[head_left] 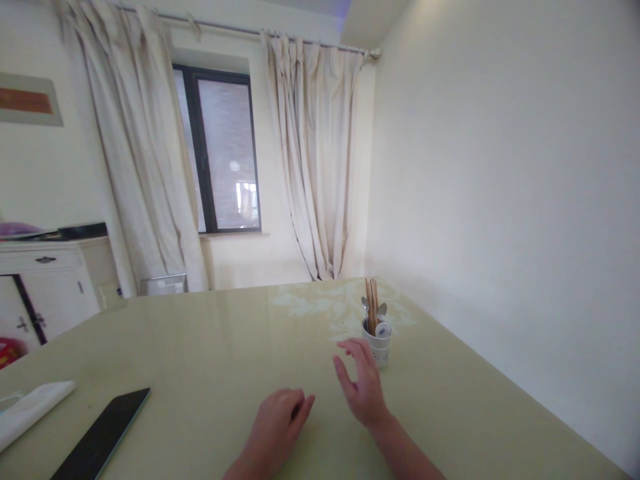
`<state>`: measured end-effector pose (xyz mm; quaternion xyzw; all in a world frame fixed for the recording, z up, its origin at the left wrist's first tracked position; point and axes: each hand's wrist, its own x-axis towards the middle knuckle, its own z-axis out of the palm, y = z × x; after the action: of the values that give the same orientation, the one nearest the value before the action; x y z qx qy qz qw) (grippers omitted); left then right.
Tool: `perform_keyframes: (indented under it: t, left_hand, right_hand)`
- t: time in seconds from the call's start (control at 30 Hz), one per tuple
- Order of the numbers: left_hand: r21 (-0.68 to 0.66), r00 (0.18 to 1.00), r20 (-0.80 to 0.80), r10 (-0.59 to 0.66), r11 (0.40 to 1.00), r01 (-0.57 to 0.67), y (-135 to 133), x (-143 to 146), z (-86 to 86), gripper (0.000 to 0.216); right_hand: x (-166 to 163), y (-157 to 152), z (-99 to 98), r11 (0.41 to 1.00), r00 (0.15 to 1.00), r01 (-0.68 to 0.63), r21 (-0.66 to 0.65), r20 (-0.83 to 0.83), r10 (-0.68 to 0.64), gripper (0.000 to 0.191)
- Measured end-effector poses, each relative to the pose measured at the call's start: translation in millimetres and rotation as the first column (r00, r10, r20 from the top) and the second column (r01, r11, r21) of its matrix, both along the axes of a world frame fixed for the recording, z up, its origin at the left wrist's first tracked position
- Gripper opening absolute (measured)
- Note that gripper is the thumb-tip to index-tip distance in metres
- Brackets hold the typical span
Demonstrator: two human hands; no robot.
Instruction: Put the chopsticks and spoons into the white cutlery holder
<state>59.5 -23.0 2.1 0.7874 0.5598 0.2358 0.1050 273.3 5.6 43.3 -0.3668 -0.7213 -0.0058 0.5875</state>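
Observation:
My right hand (361,385) is raised a little over the pale green table (210,347), fingers stretched out and apart, holding nothing. Its fingertips are just left of a white perforated cup (379,347) that holds wooden chopsticks (371,305) and spoons. My left hand (277,427) rests on the table near the front edge with its fingers curled loosely under; nothing shows in it.
A dark tablet (103,433) lies flat at the front left, with a folded white cloth (31,410) beside it. A white wall runs along the table's right side. A white cabinet (45,280), curtains and a window stand behind.

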Motion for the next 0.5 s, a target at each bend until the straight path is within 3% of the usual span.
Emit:
perform_keyframes:
  t: [0.1, 0.2, 0.37, 0.5]
  left_hand:
    - [0.002, 1.000, 0.024, -0.002, 1.000, 0.001, 1.3, -0.7, -2.6, 0.055]
    - [-0.012, 1.000, 0.013, -0.003, 1.000, 0.003, 1.3, 0.1, -2.3, 0.057]
    - [-0.014, 1.000, -0.004, 0.005, 1.000, -0.005, 1.9, 0.5, -1.3, 0.059]
    - [0.009, 1.000, -0.004, -0.002, 1.000, 0.002, 4.0, -1.3, -6.7, 0.060]
  right_hand:
    - [23.4, 17.0, 4.6, 0.962, 0.936, 0.269, 0.043, -0.247, -0.251, 0.030]
    - [48.3, 35.0, 3.3, 0.901, 0.830, 0.432, -0.029, -0.378, -0.410, 0.059]
    - [69.7, 61.6, -17.5, 0.872, 0.797, 0.435, -0.224, -0.356, -0.489, 0.105]
    - [66.7, 73.5, -36.2, 0.865, 0.825, 0.338, -0.372, -0.325, -0.462, 0.115]
